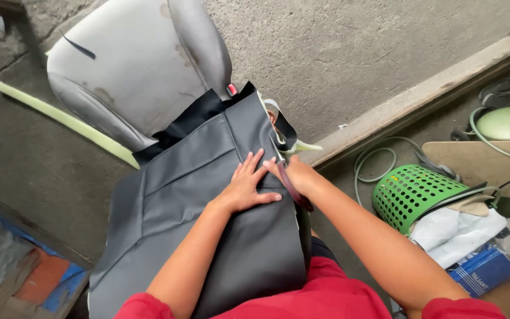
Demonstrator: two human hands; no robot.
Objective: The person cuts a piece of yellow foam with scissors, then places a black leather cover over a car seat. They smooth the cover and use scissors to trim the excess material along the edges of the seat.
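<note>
At the cover's right edge, left hand [244,188] lies flat, open, on dark seat cover [208,212]; right hand [295,176] grips that edge, thumb over the top.

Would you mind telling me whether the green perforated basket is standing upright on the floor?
No, the green perforated basket lies tipped on its side, its open mouth facing right with white material spilling from it.

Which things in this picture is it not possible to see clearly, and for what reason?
- Head view: the fingertips of the right hand are hidden behind the edge of the dark grey seat cover; a dark red strip lies by this hand, but its grip on it is unclear.
- The seat under the cover is mostly hidden.
- The wooden box is cut off by the left edge.
- The contents of the green basket are hidden by its wall.
</note>
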